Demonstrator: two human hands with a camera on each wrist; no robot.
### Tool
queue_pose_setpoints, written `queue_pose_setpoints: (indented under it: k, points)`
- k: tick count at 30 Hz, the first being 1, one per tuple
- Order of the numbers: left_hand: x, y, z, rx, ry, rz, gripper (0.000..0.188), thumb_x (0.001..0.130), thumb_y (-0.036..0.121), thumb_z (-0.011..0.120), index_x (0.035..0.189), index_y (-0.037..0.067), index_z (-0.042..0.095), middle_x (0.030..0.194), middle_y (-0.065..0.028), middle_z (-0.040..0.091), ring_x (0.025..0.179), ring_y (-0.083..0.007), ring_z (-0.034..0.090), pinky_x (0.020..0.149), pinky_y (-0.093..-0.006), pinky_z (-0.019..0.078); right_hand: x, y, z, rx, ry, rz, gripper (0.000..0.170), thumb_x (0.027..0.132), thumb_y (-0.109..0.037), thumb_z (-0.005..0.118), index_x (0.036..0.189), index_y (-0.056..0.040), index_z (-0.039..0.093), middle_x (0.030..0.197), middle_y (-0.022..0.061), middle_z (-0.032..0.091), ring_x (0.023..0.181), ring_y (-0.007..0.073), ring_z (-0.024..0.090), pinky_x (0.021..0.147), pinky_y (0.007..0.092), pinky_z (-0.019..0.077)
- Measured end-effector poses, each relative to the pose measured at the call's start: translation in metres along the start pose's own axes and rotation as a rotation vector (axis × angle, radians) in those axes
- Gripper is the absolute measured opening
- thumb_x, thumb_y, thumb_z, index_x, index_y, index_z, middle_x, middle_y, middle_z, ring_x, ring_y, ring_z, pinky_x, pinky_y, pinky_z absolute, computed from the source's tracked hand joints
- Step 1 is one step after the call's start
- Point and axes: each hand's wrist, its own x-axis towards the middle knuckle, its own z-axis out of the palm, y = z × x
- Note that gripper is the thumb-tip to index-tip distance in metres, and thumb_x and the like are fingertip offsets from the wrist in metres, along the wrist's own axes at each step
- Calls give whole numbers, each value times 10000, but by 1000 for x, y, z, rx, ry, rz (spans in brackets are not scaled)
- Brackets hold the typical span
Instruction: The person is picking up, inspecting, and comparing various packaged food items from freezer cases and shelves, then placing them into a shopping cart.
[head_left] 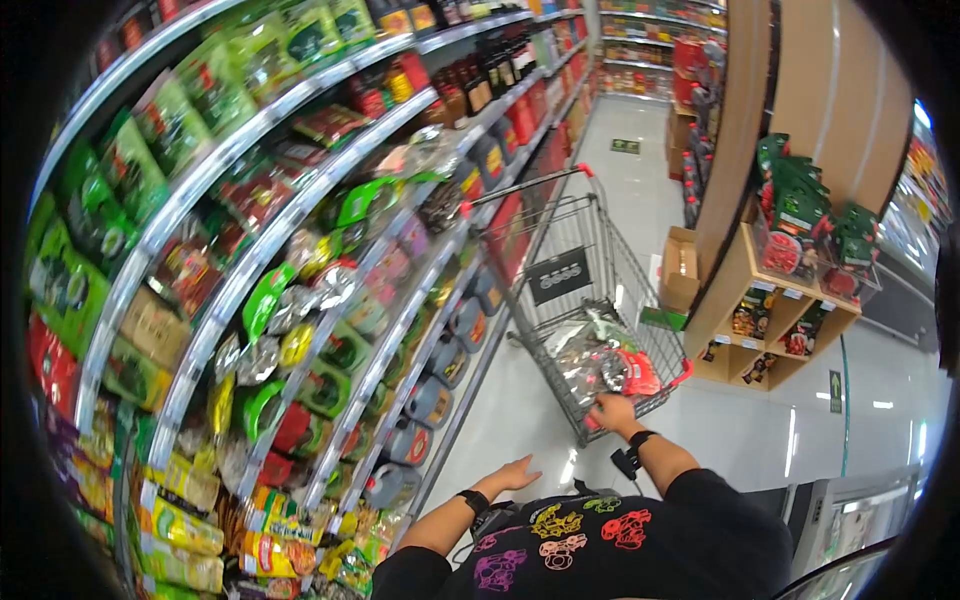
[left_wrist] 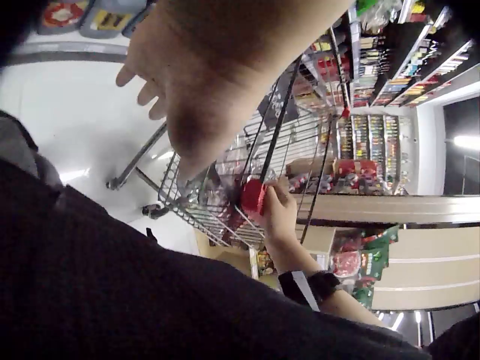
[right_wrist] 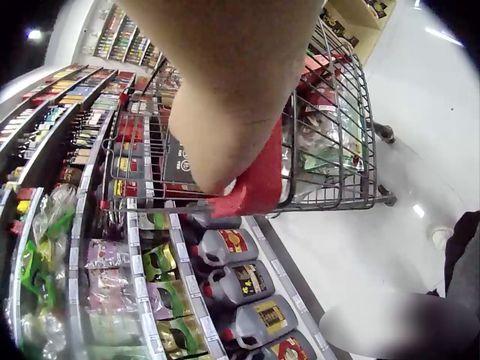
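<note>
A wire shopping cart [head_left: 530, 187] with red corner caps stands in front of me in the aisle. My right hand [head_left: 612, 410] holds its near corner; in the left wrist view the fingers of that hand [left_wrist: 279, 214] curl at the red corner cap [left_wrist: 253, 196]. The right wrist view shows the same cap [right_wrist: 259, 180] under the hand. Inside the cart lie clear plastic packages [head_left: 575, 360] and a red package [head_left: 638, 372]. My left hand [head_left: 515, 472] is held out beside the cart with fingers extended, holding nothing; its spread fingers also show in the left wrist view.
Along the left run tall shelves [head_left: 330, 400] of bagged goods, with large grey jugs [head_left: 430, 400] on the bottom level. To the right stands a wooden display stand [head_left: 735, 330] with green bags [head_left: 800, 205], beside a cardboard box [head_left: 681, 265]. The aisle floor [head_left: 610, 190] runs ahead to more shelves.
</note>
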Motion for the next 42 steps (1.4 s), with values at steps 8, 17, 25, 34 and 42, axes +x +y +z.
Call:
queue_pose_setpoints:
  k: [8,17,25,34,42]
  points:
    - [-196,12,-71,-709,67,17,408,878,332,392,1120,13,466,1046,-83,526,966,-174,490,843,-299,394,42,38,37,268,151,46,310,712,-315,537,886,-66,600,771,122,616,705,265,601,644,350,471]
    - [-504,53,-155,-608,896,62,379,859,311,410,1042,-6,506,1001,-110,546,936,-184,520,827,-315,400,95,-103,-208,562,465,-234,359,830,-295,453,1024,5,491,948,104,580,835,173,554,733,273,435]
    - [-635,108,-151,-901,1342,573,768,813,519,359,1282,-57,166,1271,-267,265,1193,-341,295,959,-359,288,-50,-339,-402,772,265,-1150,409,870,-303,351,1102,22,440,1093,174,504,1009,254,490,864,323,378]
    - [-621,142,-161,-726,1430,469,645,853,397,370,1281,-49,186,1333,-248,164,1259,-330,145,1015,-402,209,-155,-457,-368,605,248,-1577,840,723,-667,333,1278,-45,229,1216,188,373,1111,312,381,929,443,294]
    - [-587,140,-187,-493,1195,337,655,836,444,341,1259,-42,225,1309,-238,197,1236,-322,175,1000,-402,219,-173,-465,-355,410,318,-1701,783,730,-623,346,1245,-40,258,1185,181,389,1082,299,395,907,428,306]
